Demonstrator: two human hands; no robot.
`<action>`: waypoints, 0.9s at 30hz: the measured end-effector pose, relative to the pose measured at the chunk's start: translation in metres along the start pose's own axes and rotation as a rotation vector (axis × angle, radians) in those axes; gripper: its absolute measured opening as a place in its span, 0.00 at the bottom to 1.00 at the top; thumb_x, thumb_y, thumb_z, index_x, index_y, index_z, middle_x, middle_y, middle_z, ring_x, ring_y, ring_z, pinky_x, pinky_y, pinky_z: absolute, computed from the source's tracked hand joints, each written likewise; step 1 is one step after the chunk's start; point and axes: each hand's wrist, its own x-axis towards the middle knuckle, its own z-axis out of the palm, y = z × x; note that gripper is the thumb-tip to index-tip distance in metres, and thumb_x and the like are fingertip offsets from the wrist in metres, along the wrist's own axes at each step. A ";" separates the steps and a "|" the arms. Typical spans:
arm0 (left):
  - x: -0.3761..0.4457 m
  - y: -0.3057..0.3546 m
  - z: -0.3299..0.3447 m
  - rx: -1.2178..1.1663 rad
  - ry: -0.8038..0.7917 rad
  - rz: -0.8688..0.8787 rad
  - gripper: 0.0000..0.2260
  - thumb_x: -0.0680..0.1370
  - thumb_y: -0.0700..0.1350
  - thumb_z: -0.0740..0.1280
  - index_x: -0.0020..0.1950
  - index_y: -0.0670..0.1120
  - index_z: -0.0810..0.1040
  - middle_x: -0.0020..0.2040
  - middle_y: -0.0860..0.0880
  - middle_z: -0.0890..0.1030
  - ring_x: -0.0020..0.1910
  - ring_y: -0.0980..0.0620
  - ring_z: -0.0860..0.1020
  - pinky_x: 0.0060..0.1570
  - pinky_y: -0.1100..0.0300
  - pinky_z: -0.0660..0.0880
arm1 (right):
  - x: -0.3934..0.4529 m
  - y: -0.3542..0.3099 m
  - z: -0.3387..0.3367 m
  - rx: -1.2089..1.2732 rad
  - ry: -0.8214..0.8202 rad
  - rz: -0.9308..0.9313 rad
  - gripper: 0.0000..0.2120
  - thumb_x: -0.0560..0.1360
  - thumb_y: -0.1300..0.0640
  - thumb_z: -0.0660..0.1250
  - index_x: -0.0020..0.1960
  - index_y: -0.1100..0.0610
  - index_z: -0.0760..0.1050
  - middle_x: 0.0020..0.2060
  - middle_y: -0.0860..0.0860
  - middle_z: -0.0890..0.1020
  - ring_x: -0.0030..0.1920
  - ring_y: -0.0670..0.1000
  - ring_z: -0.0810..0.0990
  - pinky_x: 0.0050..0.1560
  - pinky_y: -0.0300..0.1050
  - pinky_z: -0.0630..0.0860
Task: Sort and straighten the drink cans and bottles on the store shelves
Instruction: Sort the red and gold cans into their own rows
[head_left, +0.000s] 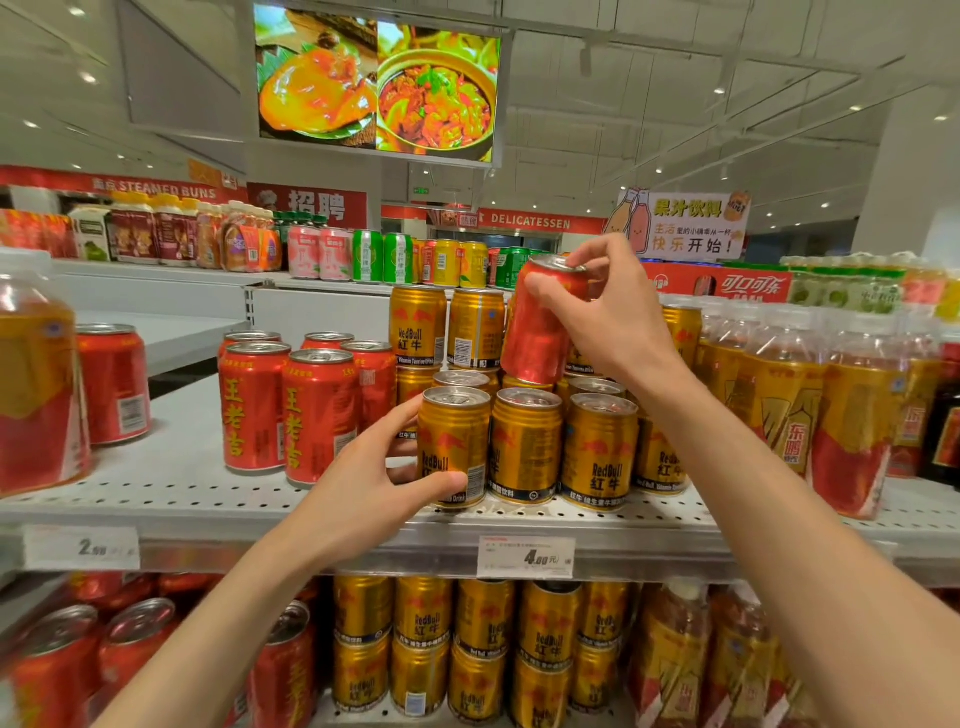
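My right hand (608, 317) grips a red can (540, 332) by its upper part and holds it tilted in the air above the stacked gold Red Bull cans (524, 441). My left hand (379, 483) curls round the front-left gold can (454, 447), which stands upright at the shelf's front edge. A group of red herbal-tea cans (291, 405) stands to the left on the same perforated grey shelf (171, 483). More gold cans (447, 327) are stacked two high behind.
Plastic tea bottles (789, 395) crowd the shelf's right side, and a large bottle (36, 374) and a lone red can (114, 384) stand at the left. The shelf below holds red cans (130, 644) and gold cans (483, 649). A price tag (525, 557) hangs on the rail.
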 end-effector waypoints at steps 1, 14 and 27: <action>0.000 0.000 0.000 0.001 -0.001 0.001 0.38 0.71 0.59 0.76 0.76 0.67 0.62 0.65 0.69 0.76 0.61 0.73 0.74 0.61 0.66 0.72 | -0.001 -0.002 -0.001 0.016 0.002 -0.005 0.22 0.74 0.40 0.72 0.60 0.50 0.69 0.56 0.50 0.78 0.54 0.50 0.79 0.49 0.45 0.82; 0.000 0.000 0.003 0.018 0.019 0.038 0.38 0.70 0.61 0.76 0.76 0.67 0.63 0.69 0.65 0.73 0.63 0.63 0.76 0.60 0.63 0.74 | -0.041 0.007 0.006 0.085 -0.222 -0.090 0.45 0.71 0.47 0.78 0.77 0.44 0.53 0.61 0.42 0.72 0.58 0.44 0.78 0.55 0.37 0.77; -0.002 0.006 0.013 0.164 0.097 0.015 0.42 0.67 0.69 0.73 0.76 0.64 0.59 0.67 0.62 0.70 0.54 0.55 0.81 0.52 0.60 0.76 | -0.066 -0.010 -0.021 0.225 -0.164 -0.054 0.43 0.71 0.45 0.77 0.78 0.44 0.56 0.60 0.38 0.72 0.51 0.26 0.76 0.46 0.28 0.80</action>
